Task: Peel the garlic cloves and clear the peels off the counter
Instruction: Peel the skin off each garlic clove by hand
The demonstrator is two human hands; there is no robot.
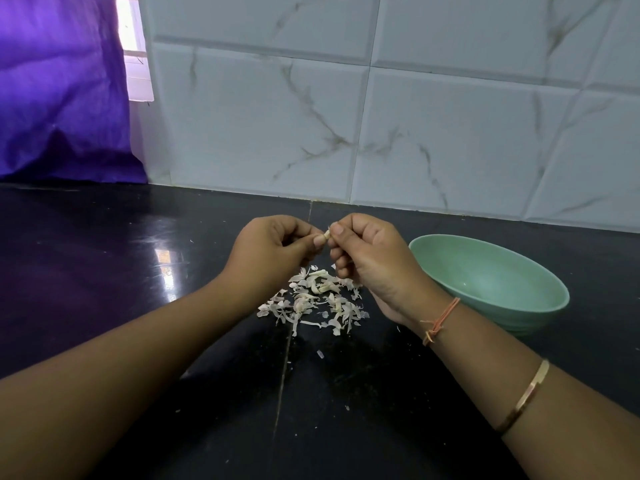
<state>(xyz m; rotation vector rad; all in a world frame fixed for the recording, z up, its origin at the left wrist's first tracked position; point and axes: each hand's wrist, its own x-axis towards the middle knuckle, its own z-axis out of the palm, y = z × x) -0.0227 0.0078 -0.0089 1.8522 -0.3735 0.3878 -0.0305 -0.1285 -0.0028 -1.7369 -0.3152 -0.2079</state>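
Note:
A small pale garlic clove is held above the black counter, pinched between both hands. My left hand grips it from the left with thumb and curled fingers. My right hand pinches it from the right, thumb on top. Only the clove's tip shows between the fingertips. Below the hands a pile of whitish garlic peels lies scattered on the counter. A green bowl stands to the right of my right hand; its visible inside looks bare.
A white marbled tile wall rises right behind the counter. A purple curtain hangs at the back left beside a window. A few stray peel bits lie nearer to me on the counter.

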